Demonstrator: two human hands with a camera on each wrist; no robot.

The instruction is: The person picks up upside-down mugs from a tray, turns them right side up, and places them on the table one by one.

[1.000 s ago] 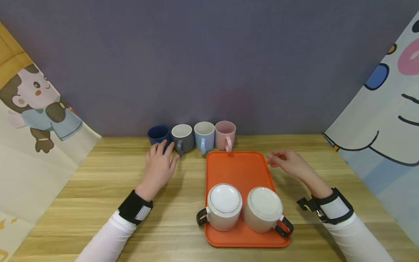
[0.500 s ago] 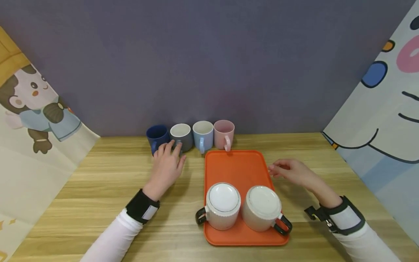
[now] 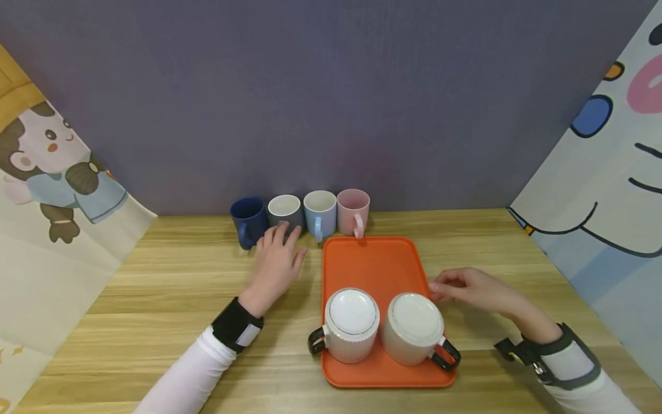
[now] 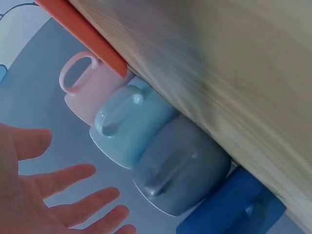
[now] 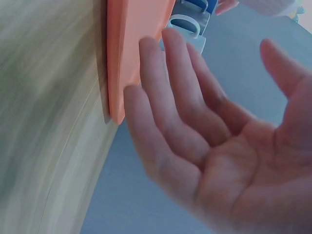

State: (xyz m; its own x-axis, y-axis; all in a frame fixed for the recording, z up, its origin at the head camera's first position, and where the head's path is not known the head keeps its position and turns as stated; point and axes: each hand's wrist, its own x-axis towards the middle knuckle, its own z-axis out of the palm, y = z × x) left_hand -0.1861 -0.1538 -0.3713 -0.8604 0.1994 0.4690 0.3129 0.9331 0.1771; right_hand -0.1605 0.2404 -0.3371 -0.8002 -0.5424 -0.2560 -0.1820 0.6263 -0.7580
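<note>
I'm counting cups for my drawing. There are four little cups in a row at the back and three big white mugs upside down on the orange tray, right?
Not quite. The four little cups in a row at the back are right, but the orange tray holds only two big white mugs upside down, not three. The head view shows them side by side at the tray's near end.

Even, soft light; faint shadows; head view sharp (edges bowed outward); both wrist views motion-blurred.

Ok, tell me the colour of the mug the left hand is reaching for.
Grey, white inside. The mug shows best in the head view.
</note>
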